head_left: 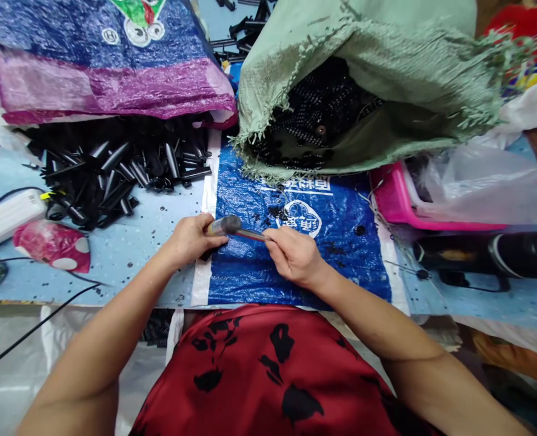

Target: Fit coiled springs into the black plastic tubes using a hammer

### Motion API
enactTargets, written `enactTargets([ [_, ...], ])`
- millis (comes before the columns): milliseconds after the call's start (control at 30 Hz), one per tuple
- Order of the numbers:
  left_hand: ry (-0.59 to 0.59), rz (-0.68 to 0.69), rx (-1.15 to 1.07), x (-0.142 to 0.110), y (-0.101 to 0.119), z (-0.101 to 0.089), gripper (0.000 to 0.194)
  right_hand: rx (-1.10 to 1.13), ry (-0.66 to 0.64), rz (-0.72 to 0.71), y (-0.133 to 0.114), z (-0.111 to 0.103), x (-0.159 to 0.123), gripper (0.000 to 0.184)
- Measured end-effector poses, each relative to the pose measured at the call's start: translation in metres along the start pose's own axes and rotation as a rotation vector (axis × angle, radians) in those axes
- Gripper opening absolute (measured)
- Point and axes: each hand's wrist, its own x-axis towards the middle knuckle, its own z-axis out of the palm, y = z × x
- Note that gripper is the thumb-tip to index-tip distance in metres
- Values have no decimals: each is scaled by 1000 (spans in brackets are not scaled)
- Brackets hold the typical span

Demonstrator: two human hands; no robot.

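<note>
My right hand [294, 254] is wrapped round the thin handle of a small hammer [231, 224]. The hammer's dark, blunt head lies right at the fingertips of my left hand [191, 239]. Between thumb and fingers, my left hand pinches a small black plastic piece [205, 253], mostly hidden by the hand and the hammer head. Both hands are low over the near part of a blue woven sack [259, 272] with white print, spread flat on the table.
A heap of black plastic parts [114, 172] spills from a blue and purple bag [114, 85] at the left. A green woven sack [386, 133] gapes at the back, with dark pieces inside. At right are a pink basket [389, 197] and a black bottle [491, 253].
</note>
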Motion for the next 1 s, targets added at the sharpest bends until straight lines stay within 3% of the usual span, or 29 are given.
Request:
enactTargets([
  [100, -87, -39, -11, 9, 1, -2, 37, 75, 34, -164, -11, 4, 1, 25],
  [233, -78, -35, 81, 15, 11, -1, 34, -38, -163, -187, -16, 9, -1, 21],
  [300, -37, -30, 159, 4, 14, -12, 28, -6, -125, -164, -9, 6, -6, 21],
  [367, -95, -25, 204, -20, 10, -36, 25, 30, -41, -130, 3, -1, -12, 20],
  [467, -570, -65, 156, -66, -9, -81, 27, -28, -3, -46, 23, -10, -22, 18],
  [533, -683, -103, 151, -85, -22, -100, 29, -90, -66, -10, 31, -11, -24, 14],
  [567, -658, -84, 158, -87, -26, -103, 32, -105, -110, -5, 33, -9, -23, 15],
  [633, -439, 24, 205, -76, -27, -95, 41, -96, -175, -13, 36, -5, -14, 23],
  [733, 141, 215, 399, -26, -11, -68, 46, -53, -131, 0, 51, -4, 13, 38],
  [800, 424, 266, 597, 14, 4, -54, 46, -90, -45, 98, 74, -11, 37, 39],
  [833, 486, 269, 695, 33, 9, -50, 43, -137, -11, 188, 88, -17, 51, 39],
  [900, 483, 256, 853, 63, 14, -48, 34, -306, -2, 374, 119, -31, 80, 38],
  [1000, 433, 260, 968, 87, 7, -52, 25, -546, -198, 561, 158, -42, 124, 37],
])
